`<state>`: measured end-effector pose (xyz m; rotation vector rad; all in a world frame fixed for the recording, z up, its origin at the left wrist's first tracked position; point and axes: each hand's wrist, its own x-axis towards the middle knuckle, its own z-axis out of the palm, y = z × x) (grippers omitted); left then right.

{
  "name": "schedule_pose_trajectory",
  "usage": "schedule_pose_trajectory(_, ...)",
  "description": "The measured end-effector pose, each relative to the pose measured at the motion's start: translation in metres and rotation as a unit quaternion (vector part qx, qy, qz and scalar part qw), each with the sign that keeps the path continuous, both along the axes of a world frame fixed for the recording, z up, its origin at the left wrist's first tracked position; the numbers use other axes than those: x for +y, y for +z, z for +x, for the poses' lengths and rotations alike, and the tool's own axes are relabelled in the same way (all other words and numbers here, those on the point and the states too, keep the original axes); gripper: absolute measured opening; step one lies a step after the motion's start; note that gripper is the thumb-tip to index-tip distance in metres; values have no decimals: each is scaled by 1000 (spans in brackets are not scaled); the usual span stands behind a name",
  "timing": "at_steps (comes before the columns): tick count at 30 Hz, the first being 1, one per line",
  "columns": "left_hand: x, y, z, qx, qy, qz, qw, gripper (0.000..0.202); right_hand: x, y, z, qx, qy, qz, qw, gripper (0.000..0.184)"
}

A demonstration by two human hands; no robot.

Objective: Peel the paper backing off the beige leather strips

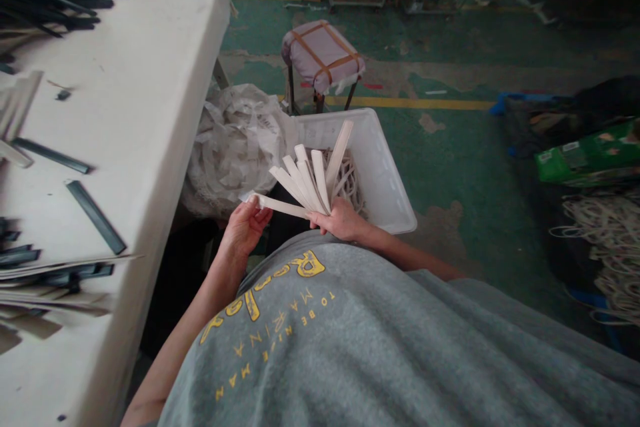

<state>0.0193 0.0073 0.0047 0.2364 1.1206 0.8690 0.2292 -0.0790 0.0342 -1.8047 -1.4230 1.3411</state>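
Note:
My right hand (343, 219) is closed round the lower ends of a bundle of flat, cream-white strips (305, 180), which fan out away from me. Between the thumb and fingers of my left hand (247, 219) is the far end of one strip (283, 206) from that bundle, pulled out to the left. Its other end runs back to my right hand. Below and beyond the bundle stands a white plastic bin (387, 180) with cord-like loops (353, 184) inside.
A white table (150, 80) along the left carries dark strips (95, 216) and pale strips. Beside the bin sits a clear plastic bag (240, 140) of whitish scraps. Further off is a padded stool (325, 54). Coiled cords (613, 240) and a green package (590, 152) lie at right.

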Motion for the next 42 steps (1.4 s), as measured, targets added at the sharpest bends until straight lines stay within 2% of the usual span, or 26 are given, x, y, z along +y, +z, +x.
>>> schedule_pose_trajectory(5,-27,-3,-6,-28,-78,-5,997,21,10,-1,-15,13,59,-9,998,28)
schedule_pose_trajectory(7,-40,-1,-17,-31,-75,-17,997,21,14,3,-18,20,96,-15,995,27)
schedule_pose_trajectory(11,-62,5,-56,-9,36,-3,999,16,18,15,-19,14,138,-21,990,30)
schedule_pose_trajectory(14,-80,1,-86,12,107,0,994,17,18,23,-24,-7,156,-23,987,32)
schedule_pose_trajectory(17,-98,-12,-102,22,137,-31,990,16,21,25,-39,-52,195,7,979,32)
schedule_pose_trajectory(20,-110,-22,-105,8,150,-49,987,15,26,22,-63,-121,236,67,962,27)
schedule_pose_trajectory(22,-112,-22,-102,-1,158,-38,987,17,31,19,-80,-152,264,102,947,24)
schedule_pose_trajectory(25,-109,-16,-95,-8,127,-31,991,15,36,20,-100,-145,318,120,929,23)
schedule_pose_trajectory(28,-99,-8,-90,6,119,-31,992,13,41,26,-98,-110,358,98,922,21)
schedule_pose_trajectory(31,-92,-5,-92,20,158,-32,987,15,44,29,-76,-75,347,67,932,18)
schedule_pose_trajectory(34,-89,-5,-90,15,161,-53,985,19,42,27,-59,-78,311,56,946,19)
schedule_pose_trajectory(39,-84,-3,-71,-6,100,-55,993,25,45,13,-78,-113,281,76,950,23)
schedule_pose_trajectory(42,-76,0,-70,8,112,-49,992,21,51,9,-78,-64,282,37,957,24)
